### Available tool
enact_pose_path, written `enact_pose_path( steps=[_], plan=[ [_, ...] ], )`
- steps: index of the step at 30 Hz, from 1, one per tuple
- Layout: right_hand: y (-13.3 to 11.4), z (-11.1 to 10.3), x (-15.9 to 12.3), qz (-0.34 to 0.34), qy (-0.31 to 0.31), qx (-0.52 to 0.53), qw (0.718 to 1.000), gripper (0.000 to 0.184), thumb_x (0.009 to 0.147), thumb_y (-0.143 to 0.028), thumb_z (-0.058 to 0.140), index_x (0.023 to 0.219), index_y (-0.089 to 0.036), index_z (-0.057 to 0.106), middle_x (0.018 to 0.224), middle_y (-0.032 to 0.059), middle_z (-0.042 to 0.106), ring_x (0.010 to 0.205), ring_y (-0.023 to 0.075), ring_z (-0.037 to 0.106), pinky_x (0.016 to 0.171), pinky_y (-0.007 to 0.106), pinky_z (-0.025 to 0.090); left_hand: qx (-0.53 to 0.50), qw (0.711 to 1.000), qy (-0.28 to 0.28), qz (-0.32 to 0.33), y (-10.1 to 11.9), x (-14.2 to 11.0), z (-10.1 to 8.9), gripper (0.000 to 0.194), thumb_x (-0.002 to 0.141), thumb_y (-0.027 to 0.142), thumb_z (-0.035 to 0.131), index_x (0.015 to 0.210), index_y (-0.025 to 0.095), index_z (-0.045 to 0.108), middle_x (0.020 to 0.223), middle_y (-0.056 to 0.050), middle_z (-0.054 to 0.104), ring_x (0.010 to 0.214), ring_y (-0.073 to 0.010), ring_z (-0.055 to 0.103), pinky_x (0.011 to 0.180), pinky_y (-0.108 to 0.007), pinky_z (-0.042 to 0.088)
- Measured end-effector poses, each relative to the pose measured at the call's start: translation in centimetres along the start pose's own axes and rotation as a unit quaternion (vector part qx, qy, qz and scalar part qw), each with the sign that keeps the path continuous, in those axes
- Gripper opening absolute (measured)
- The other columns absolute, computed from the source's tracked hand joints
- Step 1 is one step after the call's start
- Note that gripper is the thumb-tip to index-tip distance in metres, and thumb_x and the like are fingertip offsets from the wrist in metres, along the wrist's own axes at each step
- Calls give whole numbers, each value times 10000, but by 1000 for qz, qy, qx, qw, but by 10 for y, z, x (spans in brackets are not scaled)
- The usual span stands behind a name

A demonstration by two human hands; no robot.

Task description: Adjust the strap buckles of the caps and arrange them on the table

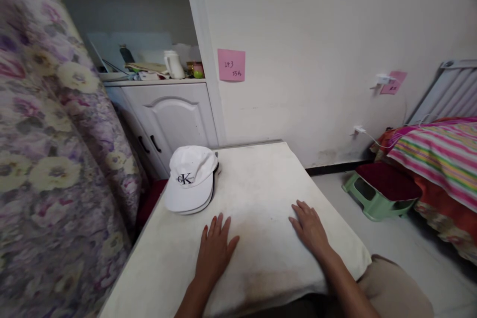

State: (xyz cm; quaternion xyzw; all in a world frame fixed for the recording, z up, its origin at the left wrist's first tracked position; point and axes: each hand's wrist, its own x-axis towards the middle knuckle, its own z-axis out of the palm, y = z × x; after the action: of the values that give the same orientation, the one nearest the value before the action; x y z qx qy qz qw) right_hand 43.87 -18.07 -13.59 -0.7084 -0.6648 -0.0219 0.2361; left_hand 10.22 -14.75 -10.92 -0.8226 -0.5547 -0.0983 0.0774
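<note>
A white baseball cap with black "CK" lettering sits at the left of the cloth-covered table, its brim toward me. Beneath it, another brim and a dark edge peek out, so the caps seem stacked; how many I cannot tell. My left hand lies flat on the cloth just in front of the brim, fingers spread, not touching the cap. Across the table, near its right edge, my right hand rests palm down with its fingers stretched out. Neither hand holds anything.
A floral curtain hangs at the left beside a white cabinet topped with a white jug and clutter. Pink notes stick to the wall. At right stand a green stool and a bed with a striped cover.
</note>
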Motion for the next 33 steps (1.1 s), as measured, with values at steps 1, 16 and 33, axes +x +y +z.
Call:
enact_pose_path(
  steps=[1, 16, 33],
  plan=[
    [0, 0, 0, 0, 1, 0, 1000, 440, 974, -354, 469, 1341, -136, 574, 1466, 158, 501, 1388, 308, 416, 1154, 508, 282, 0, 1000, 1, 1, 0, 0, 0, 559, 958, 475, 439, 1427, 178, 505, 1536, -158, 416, 1427, -336, 364, 1127, -545, 323],
    [-2, -4, 0, 7, -12, 4, 1000, 443, 971, -350, 461, 1350, -144, 566, 1475, 152, 492, 1393, 305, 410, 1152, 501, 280, -12, 1000, -5, -4, 3, 0, -5, 541, 962, 455, 444, 1417, 172, 515, 1534, -162, 419, 1428, -336, 361, 1130, -541, 316],
    [1, 0, -1, -1, -2, 0, 1000, 444, 972, -353, 467, 1343, -132, 566, 1468, 159, 496, 1387, 311, 413, 1147, 503, 285, -19, 1000, -9, -4, 3, 0, -6, 549, 968, 464, 431, 1427, 170, 500, 1538, -164, 414, 1432, -334, 354, 1135, -543, 310]
  ],
)
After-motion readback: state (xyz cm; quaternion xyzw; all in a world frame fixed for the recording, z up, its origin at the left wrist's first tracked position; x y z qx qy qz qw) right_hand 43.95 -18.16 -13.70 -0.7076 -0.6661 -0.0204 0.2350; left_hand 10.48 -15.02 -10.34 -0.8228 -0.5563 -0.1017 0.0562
